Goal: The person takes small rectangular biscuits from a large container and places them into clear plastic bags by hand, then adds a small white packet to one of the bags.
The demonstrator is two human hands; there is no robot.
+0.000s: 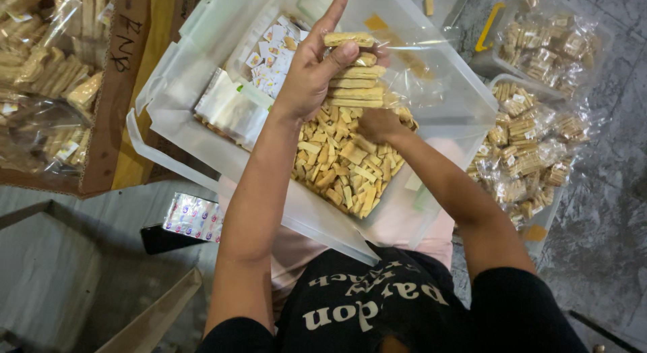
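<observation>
Grey concrete floor is lying under a clear plastic bin (202, 63) heaped with loose biscuits (347, 164). Above that heap, the left hand (313, 66) is grasping a stack of biscuits (354, 83); the right hand (379, 124) is pinching beneath the stack.

Grey concrete floor (606, 211), clear bins of bagged biscuits (532, 157), cardboard box (114, 90), foil sachet strip (194, 217)
</observation>
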